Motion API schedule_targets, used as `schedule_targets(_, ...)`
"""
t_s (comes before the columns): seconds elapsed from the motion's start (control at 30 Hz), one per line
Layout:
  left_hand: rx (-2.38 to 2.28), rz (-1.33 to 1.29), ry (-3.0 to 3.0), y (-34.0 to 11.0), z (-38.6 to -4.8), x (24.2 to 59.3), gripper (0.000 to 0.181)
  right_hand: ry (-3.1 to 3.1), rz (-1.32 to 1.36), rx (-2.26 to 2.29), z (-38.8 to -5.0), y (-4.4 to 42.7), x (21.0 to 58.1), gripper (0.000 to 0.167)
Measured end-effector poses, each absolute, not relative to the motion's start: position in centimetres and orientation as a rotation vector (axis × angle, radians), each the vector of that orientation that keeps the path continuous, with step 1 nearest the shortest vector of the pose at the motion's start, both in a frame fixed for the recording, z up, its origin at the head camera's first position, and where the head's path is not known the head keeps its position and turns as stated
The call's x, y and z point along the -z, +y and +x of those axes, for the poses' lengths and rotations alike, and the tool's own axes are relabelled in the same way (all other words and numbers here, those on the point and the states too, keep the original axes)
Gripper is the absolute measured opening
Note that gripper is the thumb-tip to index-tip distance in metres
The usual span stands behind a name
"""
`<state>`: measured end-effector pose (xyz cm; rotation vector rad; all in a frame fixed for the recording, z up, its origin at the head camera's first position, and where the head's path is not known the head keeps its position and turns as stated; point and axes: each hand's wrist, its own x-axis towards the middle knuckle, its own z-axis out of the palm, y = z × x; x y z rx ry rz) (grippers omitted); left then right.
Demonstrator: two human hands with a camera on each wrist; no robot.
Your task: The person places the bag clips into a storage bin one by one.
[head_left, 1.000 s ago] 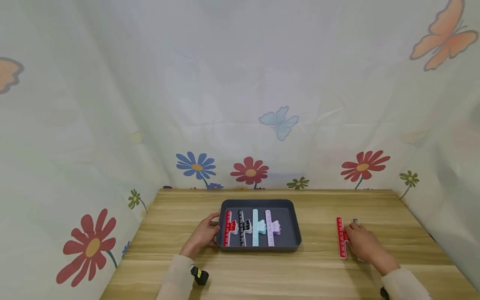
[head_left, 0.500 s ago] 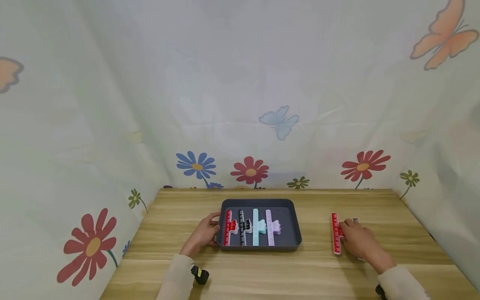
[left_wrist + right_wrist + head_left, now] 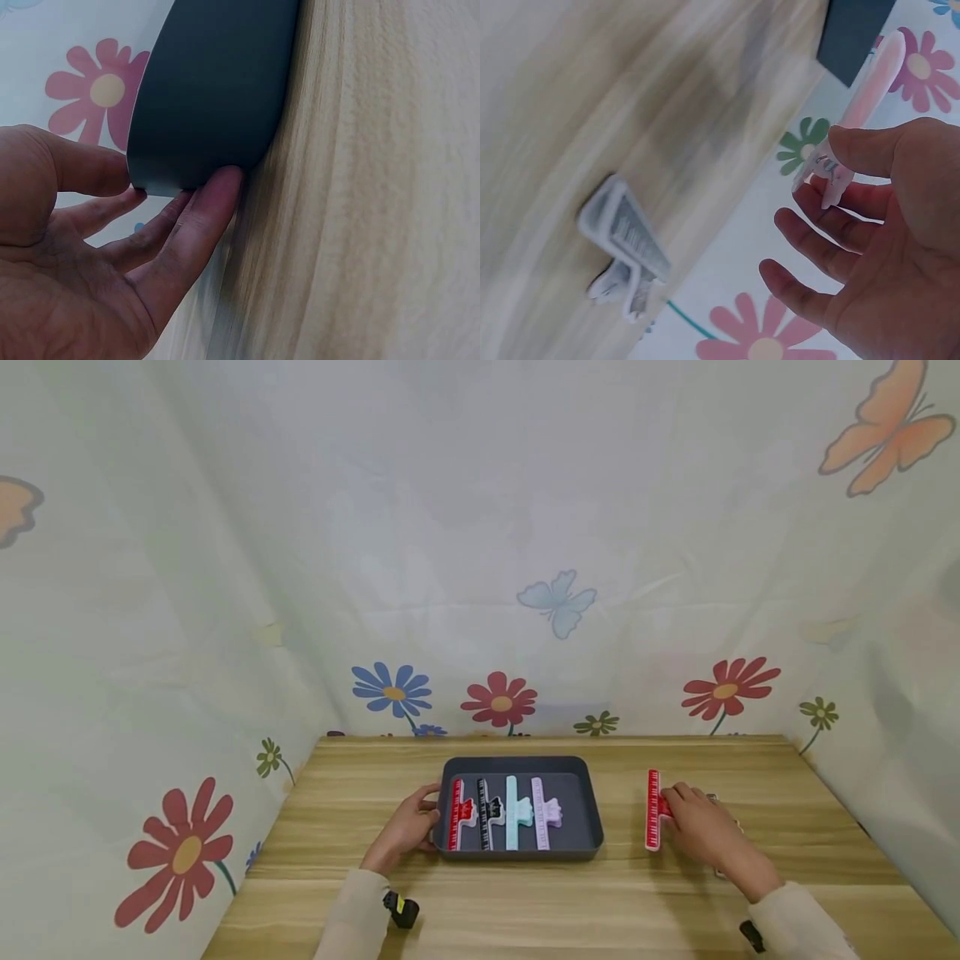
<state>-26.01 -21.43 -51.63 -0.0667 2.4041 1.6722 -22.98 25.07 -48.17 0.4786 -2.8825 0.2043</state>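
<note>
My left hand (image 3: 407,821) grips the left side of a dark grey tray (image 3: 588,818). In the left wrist view, thumb and bent fingers meet the wall of the tray (image 3: 214,82) from rim to base. A row of long-edged plastic clips lies in it: a red one (image 3: 455,827), a black one (image 3: 483,827), a mint one (image 3: 512,827) and a lilac one (image 3: 542,827). To the tray's right, my right hand (image 3: 701,825) pinches another red clip (image 3: 652,814) between thumb and fingers, above the table. The right wrist view shows that red clip (image 3: 870,86) edge-on.
A grey-and-white clip (image 3: 634,232) lies on the wooden table (image 3: 525,902) beneath my right hand, mostly hidden in the head view. Behind the table hangs a white curtain (image 3: 420,527) with printed flowers and butterflies.
My right hand has lifted the red clip from beside the grey-and-white clip and carried it left, nearer the tray. The left hand and the tray stay where they were.
</note>
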Motion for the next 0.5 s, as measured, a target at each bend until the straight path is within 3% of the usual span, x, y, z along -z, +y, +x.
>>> schedule_targets(0.5,-1.664,-0.077,2.405,-21.3,-25.9,51.4,0.053,-2.844,0.573,-0.266,-22.8,22.0,45.1,0.045)
